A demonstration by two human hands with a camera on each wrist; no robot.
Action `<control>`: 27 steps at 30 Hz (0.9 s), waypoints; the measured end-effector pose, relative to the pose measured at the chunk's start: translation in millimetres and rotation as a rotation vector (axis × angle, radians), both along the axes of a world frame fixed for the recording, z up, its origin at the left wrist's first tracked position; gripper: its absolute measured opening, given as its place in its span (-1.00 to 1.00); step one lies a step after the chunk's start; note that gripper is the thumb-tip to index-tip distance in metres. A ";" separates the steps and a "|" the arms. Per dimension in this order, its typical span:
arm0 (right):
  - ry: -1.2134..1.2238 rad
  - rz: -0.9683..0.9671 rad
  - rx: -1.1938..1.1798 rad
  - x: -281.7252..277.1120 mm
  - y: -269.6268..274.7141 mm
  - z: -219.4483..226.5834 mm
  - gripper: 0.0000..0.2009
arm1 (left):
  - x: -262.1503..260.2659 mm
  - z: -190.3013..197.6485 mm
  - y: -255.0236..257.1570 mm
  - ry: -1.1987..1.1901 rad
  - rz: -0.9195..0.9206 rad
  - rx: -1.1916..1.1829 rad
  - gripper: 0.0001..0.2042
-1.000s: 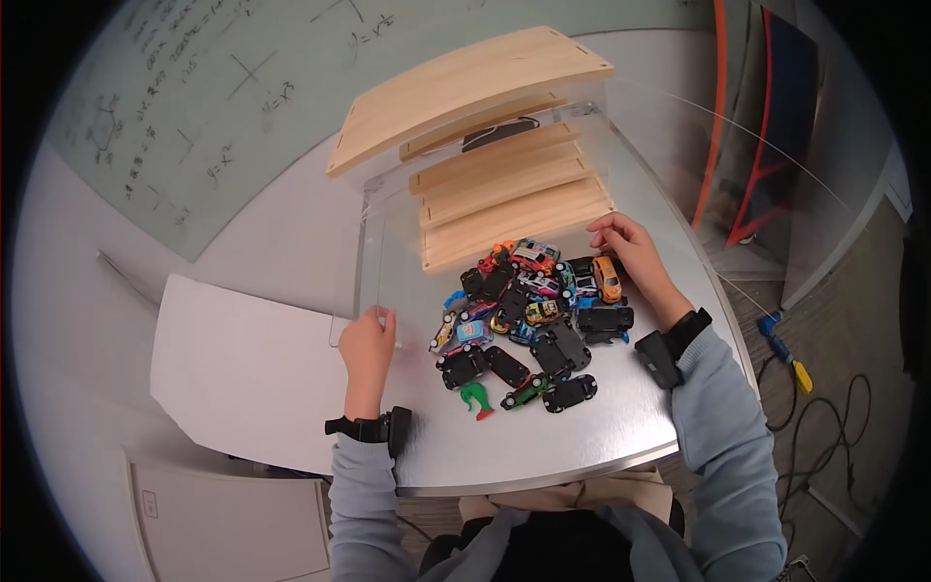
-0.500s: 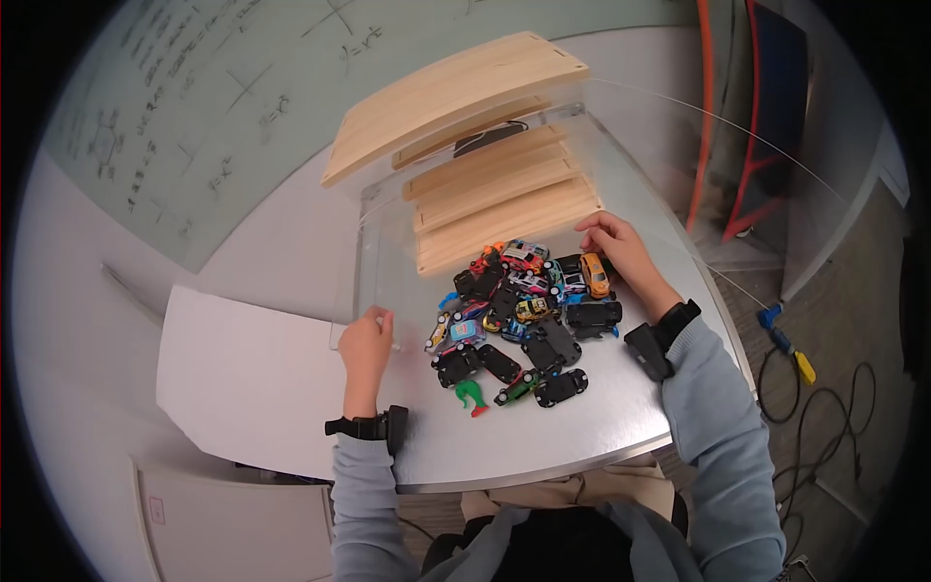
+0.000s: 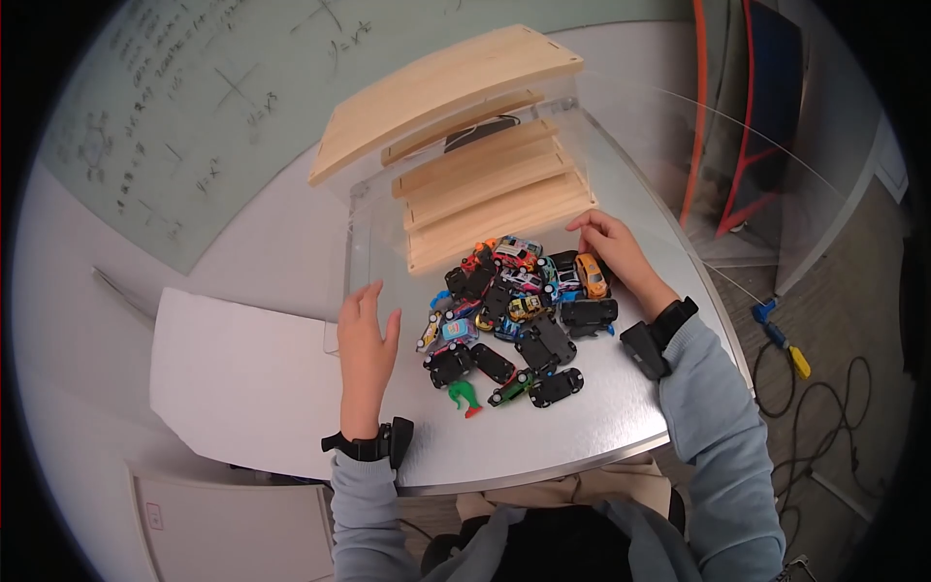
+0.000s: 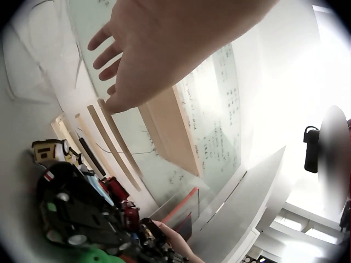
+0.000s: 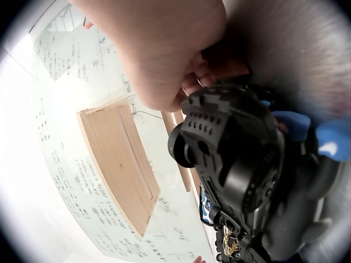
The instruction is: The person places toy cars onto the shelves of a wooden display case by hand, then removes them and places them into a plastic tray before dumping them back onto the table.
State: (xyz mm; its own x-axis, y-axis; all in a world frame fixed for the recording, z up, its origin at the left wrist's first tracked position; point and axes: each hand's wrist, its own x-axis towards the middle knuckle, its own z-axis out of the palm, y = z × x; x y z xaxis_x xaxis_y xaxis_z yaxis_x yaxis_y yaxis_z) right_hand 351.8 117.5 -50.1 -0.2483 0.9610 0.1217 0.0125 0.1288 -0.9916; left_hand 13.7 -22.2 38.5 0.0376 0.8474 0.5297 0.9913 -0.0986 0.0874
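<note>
Several small toy cars, many lying wheels up, form a heap on the metal table [image 3: 621, 407]. At its front left lies a green figure [image 3: 464, 396] with a red end. The left hand [image 3: 365, 361] is left of the heap, holding nothing, its fingers extended and thumb apart; the left wrist view shows the same hand [image 4: 148, 49] with spread fingers. At the heap's right rear, the right hand [image 3: 621, 254] is beside an orange car [image 3: 590, 275], fingers slightly bent, holding nothing visible. An upturned black car [image 5: 236, 148] partly covers its fingers in the right wrist view.
Behind the heap rises a stand of wooden steps [image 3: 499, 223] with clear side panels and a broad top board [image 3: 446, 102]. A white sheet [image 3: 242, 378] extends left of the table. Cables and a blue-yellow connector [image 3: 797, 362] are on the floor at right.
The left hand's fingers have straightened and spread, with the thumb away from them. The right hand stays beside the orange car. The head view has shifted slightly.
</note>
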 end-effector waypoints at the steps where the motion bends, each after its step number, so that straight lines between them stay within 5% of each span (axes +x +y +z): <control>1: -0.021 -0.006 0.035 -0.3 0.6 -0.5 -0.78 | 7.6 5.0 -1.0 -0.035 -0.071 0.003 -0.64; 8: -0.005 -0.014 0.022 -2.8 -1.3 1.2 -0.81 | 33.1 8.0 -2.2 -0.237 -0.298 -0.215 -0.82; 27: -0.026 -0.072 0.083 -2.8 -3.6 5.8 -0.83 | 32.8 -12.9 -0.2 -0.287 -0.331 -0.273 -0.80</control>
